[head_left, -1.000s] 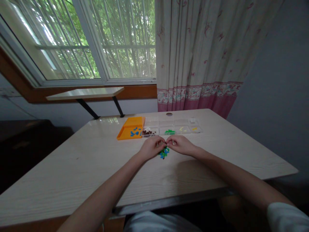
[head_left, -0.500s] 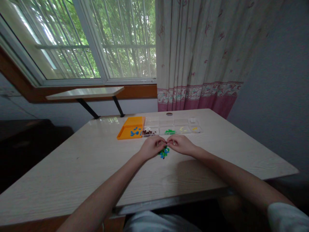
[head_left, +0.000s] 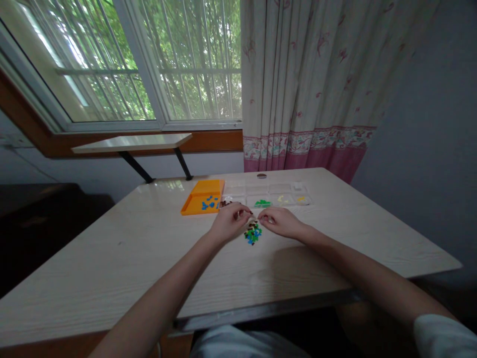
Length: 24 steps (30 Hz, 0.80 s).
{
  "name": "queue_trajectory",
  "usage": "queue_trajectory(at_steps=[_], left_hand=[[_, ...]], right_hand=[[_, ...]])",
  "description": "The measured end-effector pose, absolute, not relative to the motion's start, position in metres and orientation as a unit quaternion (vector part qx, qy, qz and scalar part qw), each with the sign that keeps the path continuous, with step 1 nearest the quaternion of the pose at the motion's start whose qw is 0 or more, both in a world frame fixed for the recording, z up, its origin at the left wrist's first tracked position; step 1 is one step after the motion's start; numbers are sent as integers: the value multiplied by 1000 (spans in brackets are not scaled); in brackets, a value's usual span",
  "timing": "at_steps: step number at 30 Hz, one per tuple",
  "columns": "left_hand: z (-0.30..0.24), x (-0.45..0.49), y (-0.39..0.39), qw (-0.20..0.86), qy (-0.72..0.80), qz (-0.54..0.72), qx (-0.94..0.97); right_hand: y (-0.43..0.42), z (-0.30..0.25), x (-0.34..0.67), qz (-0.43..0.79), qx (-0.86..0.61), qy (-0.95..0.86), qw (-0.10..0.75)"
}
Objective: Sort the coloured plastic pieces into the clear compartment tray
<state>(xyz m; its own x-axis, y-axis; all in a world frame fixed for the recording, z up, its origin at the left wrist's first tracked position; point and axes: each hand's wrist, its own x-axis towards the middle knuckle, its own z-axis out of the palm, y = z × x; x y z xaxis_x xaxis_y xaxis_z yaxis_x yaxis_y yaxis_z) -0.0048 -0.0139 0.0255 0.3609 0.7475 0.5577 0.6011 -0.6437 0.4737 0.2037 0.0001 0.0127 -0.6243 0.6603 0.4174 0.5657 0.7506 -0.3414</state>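
On the table lies a small cluster (head_left: 253, 233) of green, blue and dark brown plastic pieces, with a few pale ones at its far end. Whether they are all joined I cannot tell. Just beyond its far left side, my left hand (head_left: 230, 220) is pinched, with a tiny dark brown piece (head_left: 251, 214) at its fingertips. My right hand (head_left: 280, 222) sits at the cluster's far right, thumb and fingers closed together; anything between them is too small to make out. A narrow gap separates the two hands' fingertips.
Behind my hands stands an orange tray (head_left: 190, 205) with blue pieces (head_left: 209, 204). Beside it is a clear compartment box (head_left: 257, 189) holding brown pieces (head_left: 224, 204), green pieces (head_left: 263, 203) and yellow pieces (head_left: 301, 199). A raised white shelf (head_left: 137, 143) stands at the back left.
My left hand has shifted slightly away from me and left, parting from the right fingertips. More of the cluster's far end shows. My right hand has barely moved.
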Motion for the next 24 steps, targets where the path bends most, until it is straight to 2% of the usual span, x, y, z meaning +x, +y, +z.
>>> queue_trajectory(at_steps=[8,24], left_hand=[[38,-7,-20,60,398,480,779],[38,-3,-25,52,383,540,748]], right_hand=[[2,9,205,91,-338,-918,190],[1,10,205,102,-346,-912,198]])
